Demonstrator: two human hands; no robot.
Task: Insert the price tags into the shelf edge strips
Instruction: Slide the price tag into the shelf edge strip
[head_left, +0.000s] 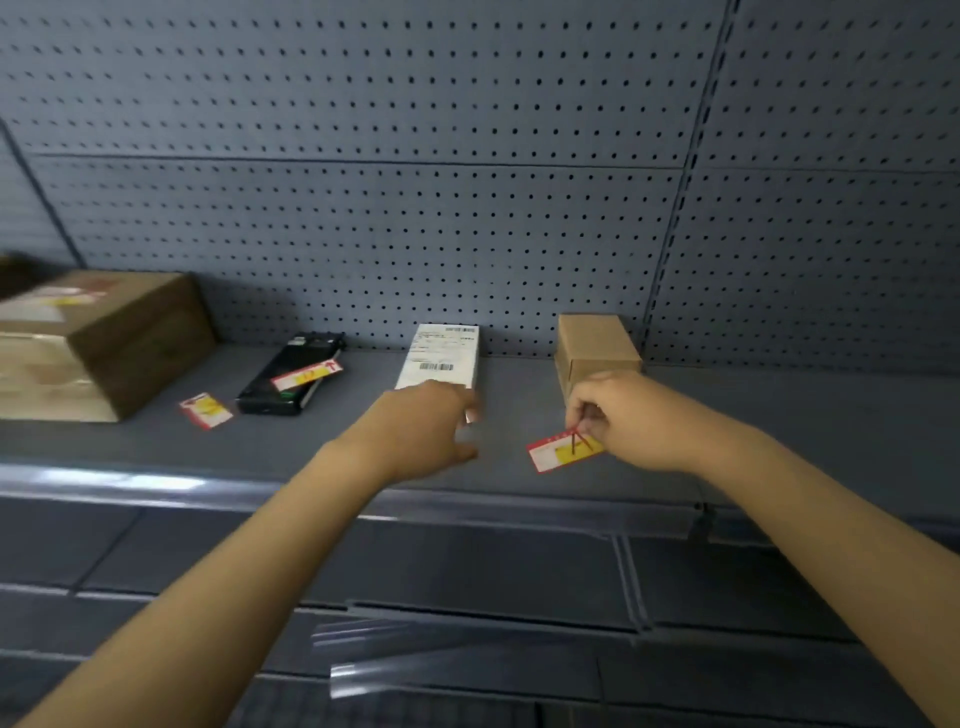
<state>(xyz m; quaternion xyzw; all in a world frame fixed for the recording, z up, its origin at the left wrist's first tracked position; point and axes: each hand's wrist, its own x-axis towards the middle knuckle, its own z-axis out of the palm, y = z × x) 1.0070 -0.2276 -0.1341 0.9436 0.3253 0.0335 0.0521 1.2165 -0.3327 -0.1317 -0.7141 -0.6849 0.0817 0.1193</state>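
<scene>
My right hand (618, 421) pinches a red, white and yellow price tag (563, 451) by its right end, just above the grey shelf (322, 441). My left hand (421, 431) reaches over the shelf in front of a white labelled box (441, 356), fingers curled and blurred; whether it holds anything is not visible. A second price tag (206, 410) lies flat on the shelf at the left. A third price tag (306, 375) rests on a black device (288, 379). The clear shelf edge strip (156, 486) runs along the shelf's front edge below both hands.
A large brown carton (98, 338) stands at the left of the shelf and a small cardboard box (595, 351) behind my right hand. Grey pegboard (415, 208) forms the back wall. Lower shelves with loose clear strips (441, 660) lie below.
</scene>
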